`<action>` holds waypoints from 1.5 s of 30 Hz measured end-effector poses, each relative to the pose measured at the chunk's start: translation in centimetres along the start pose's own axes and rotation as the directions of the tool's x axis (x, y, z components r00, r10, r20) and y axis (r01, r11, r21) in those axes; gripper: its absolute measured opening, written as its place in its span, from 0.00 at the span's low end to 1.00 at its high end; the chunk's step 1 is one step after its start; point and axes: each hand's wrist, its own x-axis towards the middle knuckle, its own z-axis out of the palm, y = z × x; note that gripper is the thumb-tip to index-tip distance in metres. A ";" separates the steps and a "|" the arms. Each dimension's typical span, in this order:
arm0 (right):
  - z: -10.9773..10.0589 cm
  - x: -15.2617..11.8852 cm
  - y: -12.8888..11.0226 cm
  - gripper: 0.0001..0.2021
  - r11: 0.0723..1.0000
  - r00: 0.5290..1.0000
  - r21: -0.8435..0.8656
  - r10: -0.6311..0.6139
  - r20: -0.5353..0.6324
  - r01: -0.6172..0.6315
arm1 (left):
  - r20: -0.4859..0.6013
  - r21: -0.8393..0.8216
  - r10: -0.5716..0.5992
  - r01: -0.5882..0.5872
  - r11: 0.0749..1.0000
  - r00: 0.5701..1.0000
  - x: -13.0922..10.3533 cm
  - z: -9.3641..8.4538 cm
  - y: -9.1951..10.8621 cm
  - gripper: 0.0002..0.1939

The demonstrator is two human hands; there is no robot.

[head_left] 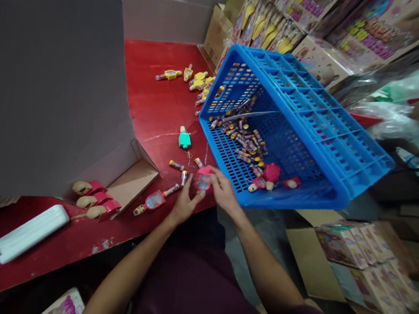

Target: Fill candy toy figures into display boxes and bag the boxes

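- Dark purple shirt (185, 293) lies nearest the camera; beyond it, both forearms reach toward the edge of the red table (144, 96).
- Left hand (182, 206) and right hand (224, 193) grasp one small pink toy (203, 181) between them; the fingertips pinch it rather than wrap around it, and how firmly they press cannot be told.
- The pink toy sits between the two sets of fingers; the left ones meet its lower left side, the right ones its upper right; its clear middle faces the camera, though blur hides the finer detail.
- It looks light, stiff and smooth, probably hard plastic; it could slip if squeezed off-centre, and the clear part seems the likeliest to scratch or crack.
- The solid pink rim looks like the best place to hold, with thumbs and forefingers on opposite sides, clear of that middle.
- Small tubes (176, 165) lie just beyond the left hand; the blue crate (293, 93) stands tipped on its side, beyond the right hand.
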 end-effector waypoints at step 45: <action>-3.5 -4.0 -4.0 0.15 0.851 0.729 0.513 -0.420 0.541 0.109 | 0.218 0.498 -0.107 -0.016 0.867 0.970 -10.2 -6.9 5.1 0.16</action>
